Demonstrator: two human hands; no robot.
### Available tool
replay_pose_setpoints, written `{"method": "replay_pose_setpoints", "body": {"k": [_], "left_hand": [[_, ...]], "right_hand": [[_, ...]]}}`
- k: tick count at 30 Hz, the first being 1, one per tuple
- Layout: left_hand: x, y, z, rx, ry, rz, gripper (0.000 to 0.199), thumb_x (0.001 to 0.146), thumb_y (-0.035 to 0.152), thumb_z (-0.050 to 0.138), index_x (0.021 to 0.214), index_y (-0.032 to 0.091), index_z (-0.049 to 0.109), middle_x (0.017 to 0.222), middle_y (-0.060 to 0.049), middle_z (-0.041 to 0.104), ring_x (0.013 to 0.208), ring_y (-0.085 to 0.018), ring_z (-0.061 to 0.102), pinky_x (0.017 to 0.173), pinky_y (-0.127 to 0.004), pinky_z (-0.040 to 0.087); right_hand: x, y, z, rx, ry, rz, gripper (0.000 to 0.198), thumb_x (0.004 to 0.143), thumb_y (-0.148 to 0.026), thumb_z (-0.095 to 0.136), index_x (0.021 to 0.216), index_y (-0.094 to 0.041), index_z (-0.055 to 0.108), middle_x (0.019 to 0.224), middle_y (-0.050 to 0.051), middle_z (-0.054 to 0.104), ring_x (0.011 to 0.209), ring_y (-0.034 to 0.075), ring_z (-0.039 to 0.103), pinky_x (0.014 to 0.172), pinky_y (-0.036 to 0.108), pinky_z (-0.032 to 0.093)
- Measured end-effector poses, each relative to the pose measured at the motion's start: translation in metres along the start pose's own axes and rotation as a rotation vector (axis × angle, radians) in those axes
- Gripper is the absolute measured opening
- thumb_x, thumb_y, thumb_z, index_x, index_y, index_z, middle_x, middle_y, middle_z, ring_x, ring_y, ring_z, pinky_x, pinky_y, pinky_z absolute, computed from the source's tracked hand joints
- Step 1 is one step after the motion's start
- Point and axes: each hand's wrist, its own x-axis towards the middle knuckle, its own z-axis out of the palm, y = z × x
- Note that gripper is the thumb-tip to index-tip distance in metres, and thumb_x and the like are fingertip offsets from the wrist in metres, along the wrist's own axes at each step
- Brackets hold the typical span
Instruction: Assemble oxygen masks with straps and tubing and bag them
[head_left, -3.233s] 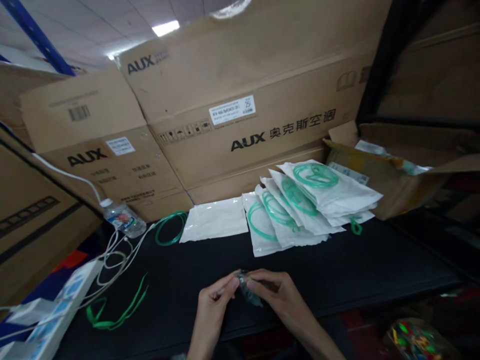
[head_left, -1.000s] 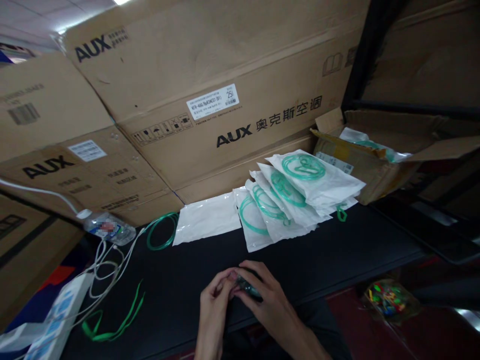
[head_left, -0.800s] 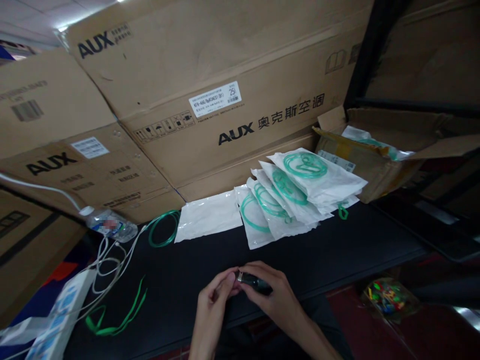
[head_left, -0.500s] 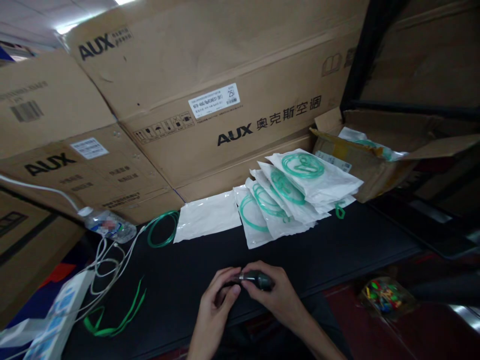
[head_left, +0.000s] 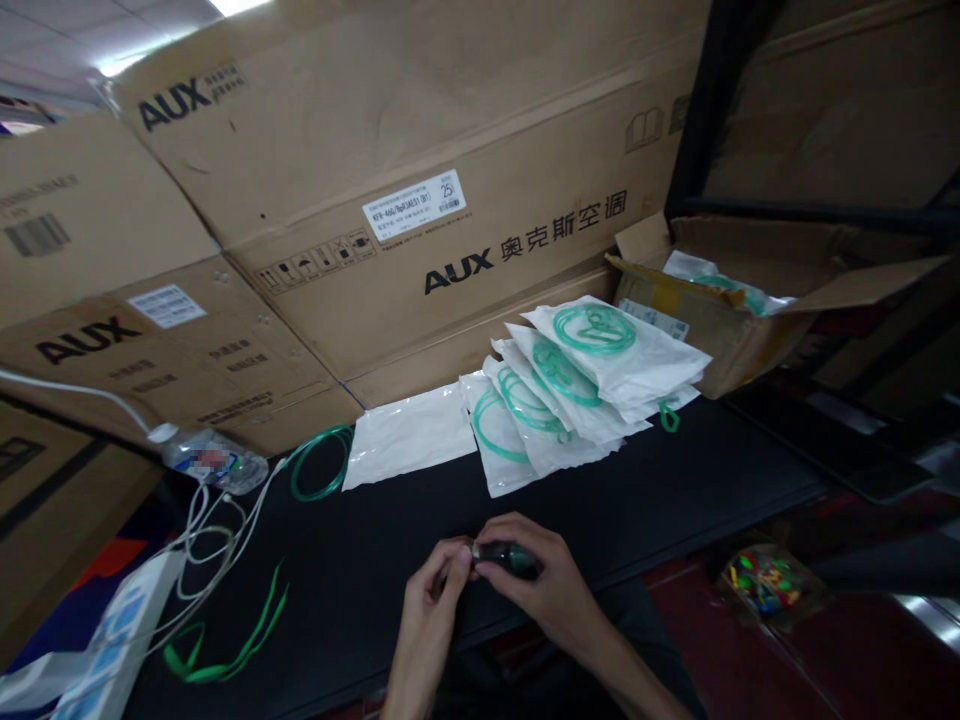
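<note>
Over the near edge of the black table (head_left: 360,580), my right hand (head_left: 536,570) is closed around a dark glossy rounded object with a metal collar (head_left: 510,556). It looks like a short handle, but I cannot tell its exact kind. At the object's left end, my left hand (head_left: 439,585) is closed, with thumb and fingers pinched together near the collar. Whatever those left fingers hold is hidden. Beyond the hands lie several white pouches with coiled green tubing (head_left: 544,400), overlapping in a row, and a plain white pouch (head_left: 412,432) to their left.
AUX cartons (head_left: 450,150) wall off the back. An opened cardboard box (head_left: 720,340) stands at the right. On the left are a coil of green tubing (head_left: 319,465), a plastic bottle (head_left: 214,458), white cables, a power strip (head_left: 116,640) and a green strap (head_left: 225,660). Small colourful pieces (head_left: 765,580) sit lower right.
My hands have drawn closer together, and the left fingers have closed in more tightly at the object's end. The dark stem between them shows less. The view has shifted slightly.
</note>
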Motion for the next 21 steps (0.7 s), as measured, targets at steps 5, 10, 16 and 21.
{"method": "replay_pose_setpoints", "body": {"k": [5,10,16,21], "left_hand": [[0.0007,-0.0021,-0.0026,-0.064,-0.058,-0.079,0.044,0.086,0.059,0.070,0.098,0.018,0.080,0.099,-0.007,0.072,0.102,-0.026,0.063,0.094,-0.031,0.048],[0.0040,-0.0078,-0.0035,-0.044,-0.034,-0.009,0.039,0.087,0.056,0.071,0.094,0.018,0.080,0.089,-0.003,0.064,0.091,-0.021,0.056,0.087,-0.027,0.046],[0.0008,-0.0058,0.0002,0.008,0.030,0.027,0.040,0.086,0.058,0.071,0.087,0.019,0.078,0.083,-0.001,0.058,0.084,-0.019,0.051,0.077,-0.024,0.042],[0.0010,-0.0029,-0.0002,0.017,0.024,0.034,0.044,0.085,0.062,0.070,0.077,0.019,0.073,0.079,0.000,0.054,0.079,-0.018,0.048,0.072,-0.024,0.041]], "right_hand": [[-0.0013,0.0070,0.0035,-0.012,0.044,-0.090,0.027,0.082,-0.013,0.079,0.104,-0.027,0.078,0.102,0.005,0.080,0.103,0.024,0.071,0.095,0.036,0.055],[0.0003,0.0062,0.0050,-0.053,0.074,-0.123,0.027,0.083,-0.013,0.078,0.106,-0.028,0.080,0.101,0.006,0.081,0.100,0.024,0.072,0.091,0.038,0.058],[0.0001,0.0057,0.0054,-0.102,0.064,-0.159,0.030,0.083,-0.012,0.077,0.109,-0.028,0.080,0.101,0.007,0.081,0.097,0.024,0.073,0.088,0.036,0.060],[-0.0017,0.0059,0.0070,-0.128,0.048,-0.162,0.030,0.084,-0.010,0.076,0.109,-0.026,0.079,0.101,0.007,0.080,0.094,0.023,0.073,0.086,0.034,0.059]]}}
